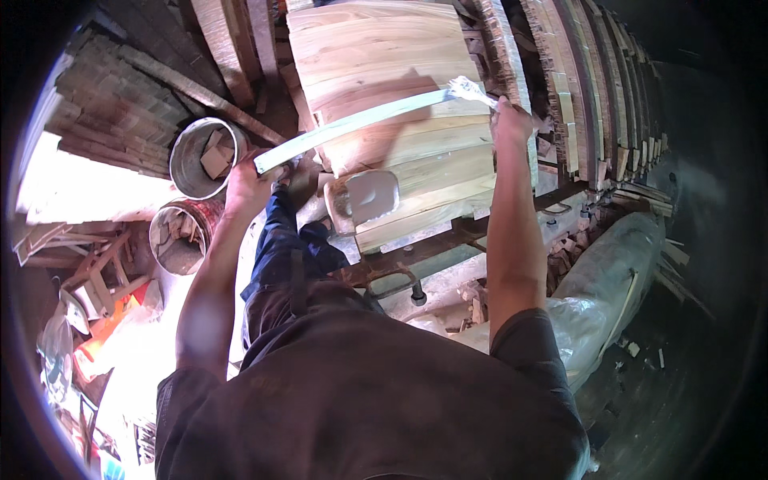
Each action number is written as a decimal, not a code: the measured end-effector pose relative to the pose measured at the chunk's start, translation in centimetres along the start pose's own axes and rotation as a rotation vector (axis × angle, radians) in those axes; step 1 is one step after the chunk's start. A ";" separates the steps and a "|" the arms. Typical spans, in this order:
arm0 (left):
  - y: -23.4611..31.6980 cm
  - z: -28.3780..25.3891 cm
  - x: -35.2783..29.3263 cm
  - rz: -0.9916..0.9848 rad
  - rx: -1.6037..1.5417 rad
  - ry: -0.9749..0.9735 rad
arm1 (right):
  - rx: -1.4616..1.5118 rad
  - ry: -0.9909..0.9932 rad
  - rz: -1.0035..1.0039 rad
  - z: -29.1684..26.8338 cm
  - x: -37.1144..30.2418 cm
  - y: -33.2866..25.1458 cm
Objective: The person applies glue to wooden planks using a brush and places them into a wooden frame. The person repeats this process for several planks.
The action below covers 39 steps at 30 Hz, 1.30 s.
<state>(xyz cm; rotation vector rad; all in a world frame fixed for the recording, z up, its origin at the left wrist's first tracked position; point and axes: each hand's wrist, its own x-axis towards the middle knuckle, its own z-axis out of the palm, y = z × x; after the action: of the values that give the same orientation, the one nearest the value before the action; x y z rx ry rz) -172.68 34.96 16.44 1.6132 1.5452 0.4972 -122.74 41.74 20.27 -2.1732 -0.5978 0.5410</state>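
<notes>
A long pale wooden strip (pixel 352 124) is raised at a slant over a panel of joined boards (pixel 392 56). My left hand (pixel 249 186) is closed round its near left end. My right hand (pixel 514 126), also closed, grips a white, frayed, brush-like thing (pixel 470 89). Its ragged head touches the far right end of the strip; the part inside my fingers is hidden. Below the strip, a rectangular tub (pixel 340 206) with whitish contents sits at the left edge of the panel.
A rusty metal frame (pixel 412 254) runs along the panel's near side. Wood stacks (pixel 596 88) stand at right, above a plastic-wrapped bundle (pixel 612 276). Two round buckets (pixel 181 170) with wood scraps stand at left, near stacked boards (pixel 112 112).
</notes>
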 end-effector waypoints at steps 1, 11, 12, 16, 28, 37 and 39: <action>-0.2 -0.1 -0.2 -0.058 -0.090 -0.016 | -0.144 0.055 -0.020 -0.2 0.7 -0.1; -0.9 -0.3 0.9 0.075 -0.134 -0.004 | -0.067 0.178 -0.978 2.2 -6.3 2.8; -0.8 -0.4 1.0 0.047 -0.107 -0.004 | -0.045 0.064 -0.822 3.1 -10.0 2.4; -0.4 -0.8 0.9 0.046 -0.073 0.012 | 0.375 -0.233 -0.356 2.7 -15.1 0.7; -0.2 -0.4 0.6 0.053 -0.086 0.005 | -0.210 0.260 -0.881 -1.3 -4.9 -0.1; -0.1 -0.6 -0.1 0.004 -0.073 -0.004 | 0.311 -0.308 -0.503 1.4 -11.3 -2.6; -0.3 -0.6 -0.1 0.012 -0.056 0.020 | 0.094 -0.084 -0.488 0.1 -6.3 -1.3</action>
<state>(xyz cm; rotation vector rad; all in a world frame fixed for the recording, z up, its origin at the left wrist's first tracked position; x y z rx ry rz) -173.33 35.02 16.57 1.5800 1.5242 0.5593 -128.11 38.94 22.31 -1.8318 -1.0864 0.3856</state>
